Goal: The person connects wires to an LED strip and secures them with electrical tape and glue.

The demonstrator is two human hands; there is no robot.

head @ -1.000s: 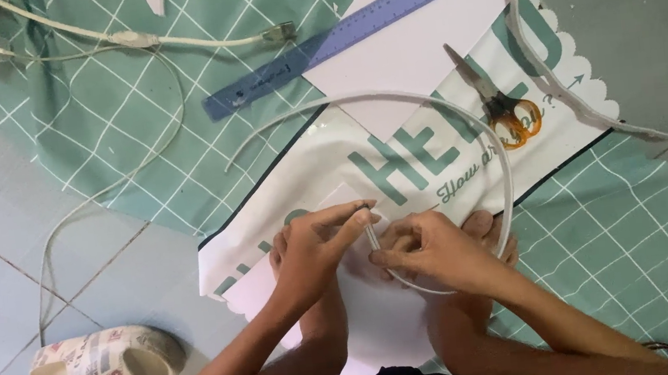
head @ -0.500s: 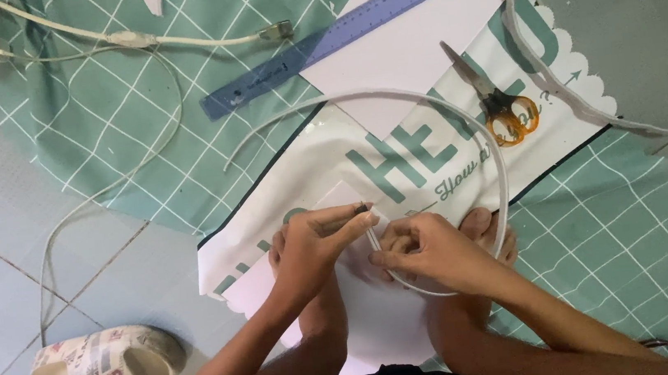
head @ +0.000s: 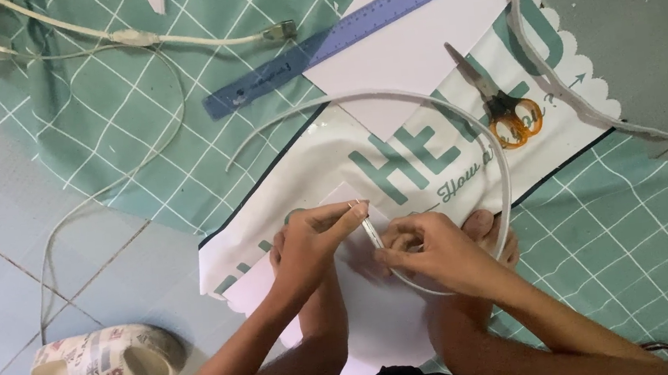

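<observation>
Head view: the white hoop's [head: 391, 100] end is pinched by both hands' fingers [head: 353, 213] (scissors [head: 499, 104] lie untouched); joining seems unfinished.

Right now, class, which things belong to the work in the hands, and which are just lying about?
In use: left hand, right hand, white curved strip, white printed sheet.

Lying about: blue ruler, orange-handled scissors, slipper, white cable, green grid cloth.

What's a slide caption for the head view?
Left hand and right hand pinch a curved white strip over a printed sheet.
</observation>
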